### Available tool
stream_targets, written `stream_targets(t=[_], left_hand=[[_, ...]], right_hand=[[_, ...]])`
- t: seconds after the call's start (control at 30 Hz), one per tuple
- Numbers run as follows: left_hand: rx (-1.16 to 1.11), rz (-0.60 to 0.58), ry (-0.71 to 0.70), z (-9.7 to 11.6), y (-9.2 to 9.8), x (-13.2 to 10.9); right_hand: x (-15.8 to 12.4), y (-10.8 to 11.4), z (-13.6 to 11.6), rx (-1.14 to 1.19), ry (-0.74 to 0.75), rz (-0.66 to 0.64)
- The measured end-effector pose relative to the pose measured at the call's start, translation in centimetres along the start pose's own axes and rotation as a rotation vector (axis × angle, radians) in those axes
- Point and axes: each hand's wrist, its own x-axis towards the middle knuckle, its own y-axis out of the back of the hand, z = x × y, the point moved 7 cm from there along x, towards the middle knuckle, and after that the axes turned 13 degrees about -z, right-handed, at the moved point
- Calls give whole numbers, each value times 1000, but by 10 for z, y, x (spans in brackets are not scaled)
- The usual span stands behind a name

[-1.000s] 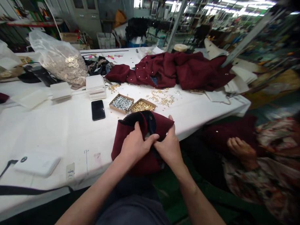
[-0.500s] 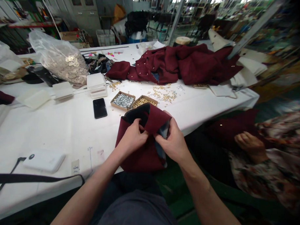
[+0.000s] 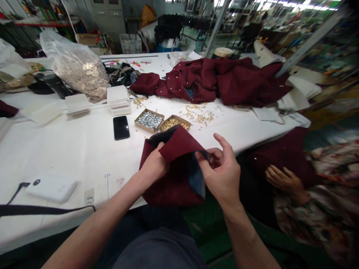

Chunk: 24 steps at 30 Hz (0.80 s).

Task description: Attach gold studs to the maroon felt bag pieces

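A maroon fabric piece [image 3: 182, 142] with a blue-grey lining hangs over the table's front edge, its upper side opened out like a pouch. My left hand [image 3: 155, 161] grips it from the left, fingers tucked under the raised flap and mostly hidden. On the right, my right hand [image 3: 223, 171] pinches the flap's edge between thumb and curled fingers, with the index finger pointing up and away. Just beyond the cloth stand a small box of silver studs [image 3: 149, 119] and a box of gold studs [image 3: 174, 123].
Loose gold studs [image 3: 202, 115] lie scattered behind the boxes. A maroon cloth heap [image 3: 228, 79] spans the back. Leftward are a black phone [image 3: 121, 128], stacked white pads [image 3: 118, 99], a clear bag [image 3: 78, 72] and a white power bank [image 3: 52, 187]. A co-worker's hand [image 3: 286, 183] rests at right.
My right hand has shifted right, drawing the flap's edge outward, and its index finger has lifted off. My left hand has slipped farther under the flap. The pouch's opening looks wider.
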Motion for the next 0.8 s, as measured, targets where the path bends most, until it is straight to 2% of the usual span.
stream_targets(t=[0.1, 0.17, 0.27, 0.33, 0.4, 0.47, 0.57, 0.63, 0.73, 0.8], left_hand=[[-77, 26, -49, 18, 29, -34], [-229, 57, -79, 27, 52, -65], [-462, 212, -145, 33, 85, -108], [-542, 323, -186, 35, 97, -127], [-539, 360, -206, 41, 97, -136], [-545, 349, -200, 45, 92, -138], [-619, 347, -173, 38, 87, -142], [-608, 340, -187, 25, 90, -145], [-566, 307, -224, -1, 98, -149], [-570, 276, -233, -13, 100, -148]], right_hand=[[2, 12, -16, -257, 82, 17], [4, 17, -26, -368, 127, 25], [8, 18, -38, -481, 162, 4], [13, 14, -49, -534, 227, -56], [17, 3, -63, -577, 369, -167], [19, -10, -78, -596, 554, -317], [19, -28, -92, -570, 760, -583], [20, -34, -94, -585, 790, -684], [24, -41, -96, -644, 713, -678], [21, -58, -99, -640, 669, -726]])
